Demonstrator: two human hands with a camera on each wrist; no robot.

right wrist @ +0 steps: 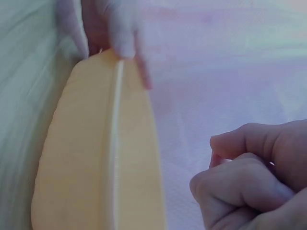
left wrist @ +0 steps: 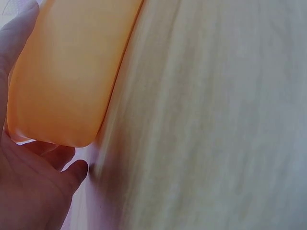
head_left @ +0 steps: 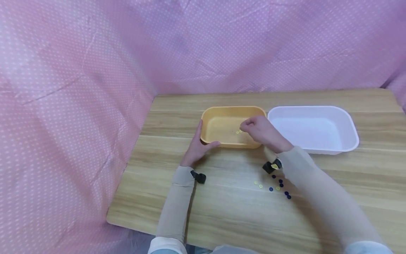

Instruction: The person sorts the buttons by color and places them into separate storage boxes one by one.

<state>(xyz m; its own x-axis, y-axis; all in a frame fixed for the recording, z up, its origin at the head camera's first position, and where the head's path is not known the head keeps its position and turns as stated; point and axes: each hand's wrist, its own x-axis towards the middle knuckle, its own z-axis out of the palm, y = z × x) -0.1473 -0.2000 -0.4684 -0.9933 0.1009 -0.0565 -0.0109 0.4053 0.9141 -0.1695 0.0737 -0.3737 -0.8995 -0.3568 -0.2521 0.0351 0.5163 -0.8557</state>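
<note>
An orange plastic tray [head_left: 222,145] stands on the table, two small yellow button-like discs [head_left: 237,132] inside it. My left hand [head_left: 195,151] grips its near left corner, thumb along the front wall and fingers at the left side. In the left wrist view that hand surrounds the end of the tray [left wrist: 72,86]. Over the tray's right half hovers my right hand [head_left: 261,131], its fingers curled and the thumb tip close to them. The right wrist view shows nothing between thumb and fingers of this hand [right wrist: 259,177]. The yellow discs lie right by its fingertips in the head view.
A white plastic basin [head_left: 344,139] stands just right of the orange tray. Several dark blue discs [head_left: 280,181] and a few yellow discs [head_left: 261,186] are scattered on the wooden table [head_left: 228,208] under my right forearm. Pink dotted cloth [head_left: 203,53] hangs behind and at the left.
</note>
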